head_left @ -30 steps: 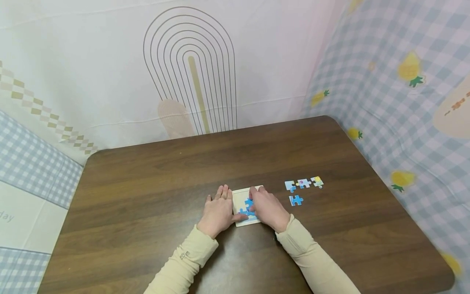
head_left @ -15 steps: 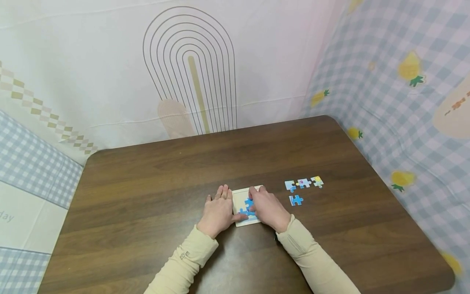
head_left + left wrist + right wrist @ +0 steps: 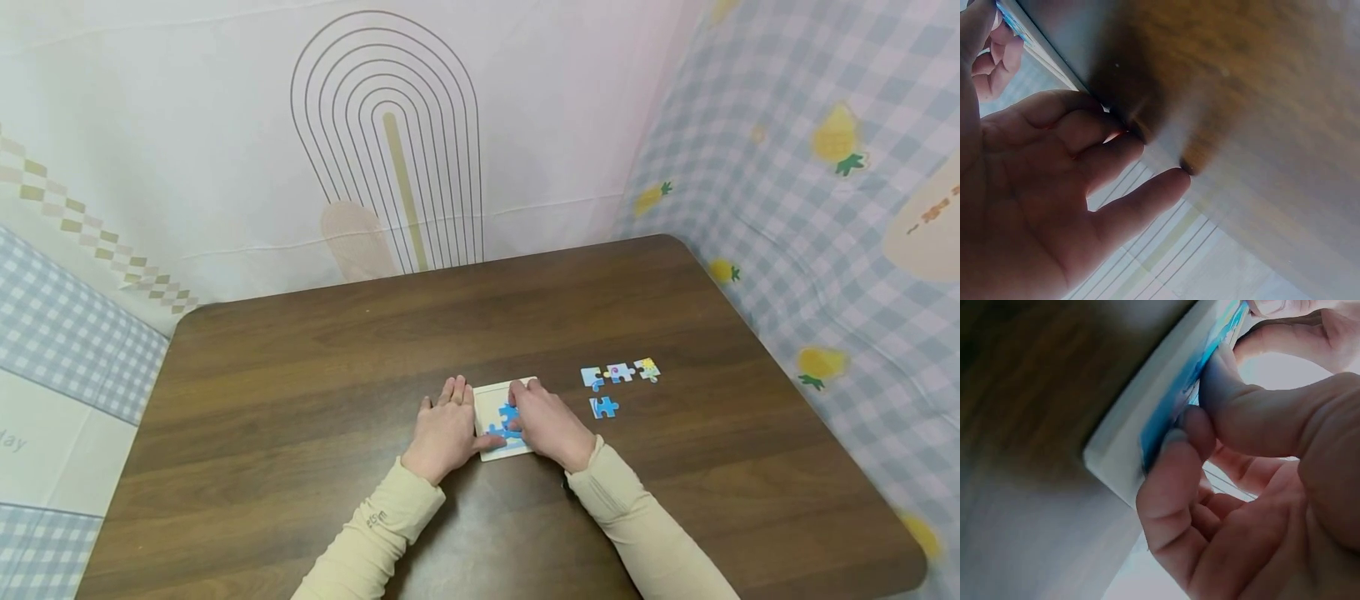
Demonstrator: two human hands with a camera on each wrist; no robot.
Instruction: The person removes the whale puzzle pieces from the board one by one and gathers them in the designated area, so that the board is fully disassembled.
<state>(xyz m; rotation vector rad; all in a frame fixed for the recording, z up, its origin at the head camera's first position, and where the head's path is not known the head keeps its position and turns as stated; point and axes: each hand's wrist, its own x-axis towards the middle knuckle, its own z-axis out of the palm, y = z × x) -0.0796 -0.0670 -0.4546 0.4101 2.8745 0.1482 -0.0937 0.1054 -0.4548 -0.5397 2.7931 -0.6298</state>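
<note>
Tray bracketed, right hand on it!
Bent fingers and thumb pinch a blue piece at the tray's right side; left hand, fingers straight, lines its left edge. Best press level, tabs aligned. Hands unmoved from a second ago, loose pieces still right of the tray.

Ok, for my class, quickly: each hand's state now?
Left hand: open, thumb over the puzzle board.
Right hand: fingers curled over the board; whether it grips anything cannot be told.
</note>
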